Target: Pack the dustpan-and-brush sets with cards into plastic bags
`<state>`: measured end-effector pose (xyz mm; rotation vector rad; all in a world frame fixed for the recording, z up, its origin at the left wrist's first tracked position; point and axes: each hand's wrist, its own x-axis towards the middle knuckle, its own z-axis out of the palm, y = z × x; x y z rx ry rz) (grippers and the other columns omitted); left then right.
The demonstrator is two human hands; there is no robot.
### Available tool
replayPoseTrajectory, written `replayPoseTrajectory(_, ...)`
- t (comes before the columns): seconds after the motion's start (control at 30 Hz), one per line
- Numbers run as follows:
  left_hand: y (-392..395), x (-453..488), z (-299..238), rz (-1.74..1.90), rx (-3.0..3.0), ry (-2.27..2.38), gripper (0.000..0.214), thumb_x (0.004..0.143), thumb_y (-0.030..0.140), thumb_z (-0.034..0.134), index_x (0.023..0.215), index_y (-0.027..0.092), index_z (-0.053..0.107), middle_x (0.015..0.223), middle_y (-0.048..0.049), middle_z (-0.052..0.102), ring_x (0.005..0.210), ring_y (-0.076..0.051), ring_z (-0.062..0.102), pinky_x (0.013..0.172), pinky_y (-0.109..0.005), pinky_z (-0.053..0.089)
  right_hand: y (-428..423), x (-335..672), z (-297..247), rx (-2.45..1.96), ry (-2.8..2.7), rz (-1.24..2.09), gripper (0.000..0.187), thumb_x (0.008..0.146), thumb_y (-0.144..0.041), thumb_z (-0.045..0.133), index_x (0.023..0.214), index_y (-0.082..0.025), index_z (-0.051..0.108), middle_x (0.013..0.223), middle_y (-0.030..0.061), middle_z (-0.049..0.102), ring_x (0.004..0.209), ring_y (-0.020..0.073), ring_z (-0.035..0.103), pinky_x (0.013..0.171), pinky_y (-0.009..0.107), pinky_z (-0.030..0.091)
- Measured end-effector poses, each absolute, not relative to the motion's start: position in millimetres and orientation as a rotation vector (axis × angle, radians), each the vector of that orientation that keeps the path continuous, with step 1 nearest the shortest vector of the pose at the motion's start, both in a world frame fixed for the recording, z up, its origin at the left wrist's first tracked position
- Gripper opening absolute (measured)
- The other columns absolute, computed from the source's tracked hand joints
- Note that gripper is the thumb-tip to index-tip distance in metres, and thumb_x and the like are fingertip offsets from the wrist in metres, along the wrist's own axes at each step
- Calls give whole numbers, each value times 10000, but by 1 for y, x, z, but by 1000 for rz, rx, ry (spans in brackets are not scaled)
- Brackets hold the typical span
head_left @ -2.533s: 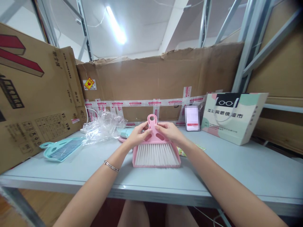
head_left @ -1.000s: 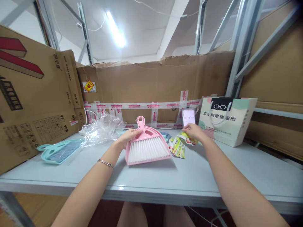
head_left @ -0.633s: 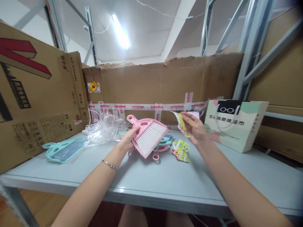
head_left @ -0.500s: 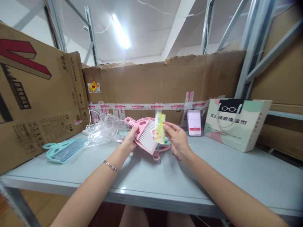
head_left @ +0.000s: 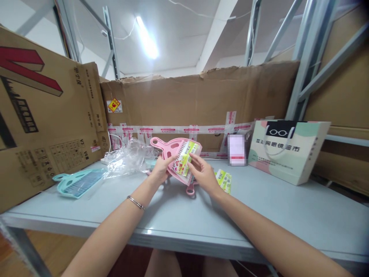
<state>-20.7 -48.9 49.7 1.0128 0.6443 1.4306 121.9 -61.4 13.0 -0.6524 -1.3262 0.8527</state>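
Two hands are meeting over the tabletop (head_left: 178, 219). Farthest left, a teal brush-and-dustpan set (head_left: 77, 182) is lying flat, and crumpled clear plastic (head_left: 127, 156) is spreading next to it, so loose that a stray elbow could probably drag it along. Next, the left hand (head_left: 160, 169) is grasping the pink brush-and-dustpan set (head_left: 168, 150) by its left side, holding it tilted above the table, with the handle pointing to the upper left. Because only that side is being supported, pressure on the bristle end could twist the set or part brush from pan. The left arm is slanting up from the lower left, thumb lying along the pan's edge while the fingers are disappearing underneath. Over the bristles, a printed card (head_left: 184, 158) is resting askew; being thin, it could be buckling or slipping if pushed unevenly. The right hand (head_left: 204, 175) is pinching its right part between thumb and fingers, the forearm reaching in from the lower right. Just beyond that wrist, more cards (head_left: 224, 181) are lying loose, and a careless backward sweep could be scattering them.
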Motion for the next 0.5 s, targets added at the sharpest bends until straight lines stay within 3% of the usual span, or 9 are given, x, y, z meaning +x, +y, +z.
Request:
replayPoseTrajectory(0.13, -53, -19, 49, 1418, 1134, 635, 496, 522, 110, 767, 983, 121, 584, 894, -91, 696, 769, -219, 664, 723, -341, 541, -59, 123, 10, -712, -1359, 817, 486, 726, -302, 614, 1182, -159, 530, 1232, 104, 565, 1140, 207, 525, 998, 370, 397)
replayPoseTrajectory(0.33, -49, -15, 42, 1470, 1125, 711, 469, 485, 89, 759, 918, 111, 579, 792, -88, 696, 688, -207, 659, 683, -344, 537, -59, 121, 8, -747, -1368, 798, 469, 727, -312, 583, 1165, -151, 532, 1204, 121, 580, 1093, 212, 554, 967, 378, 409)
replayPoseTrajectory(0.43, -48, -14, 42, 1485, 1126, 724, 446, 479, 95, 757, 889, 115, 583, 775, -83, 695, 683, -216, 660, 658, -342, 542, -58, 123, 9, -843, -1369, 585, 431, 715, -328, 579, 1120, -181, 559, 1153, 98, 594, 1080, 217, 541, 967, 400, 388)
replayPoseTrajectory(0.5, -48, -14, 42, 1477, 1125, 720, 434, 480, 103, 756, 880, 112, 587, 783, -88, 696, 694, -223, 662, 662, -343, 545, -55, 126, 9, -966, -1265, 372, 535, 642, -337, 641, 1145, -195, 528, 1185, 101, 548, 1108, 236, 497, 981, 422, 359)
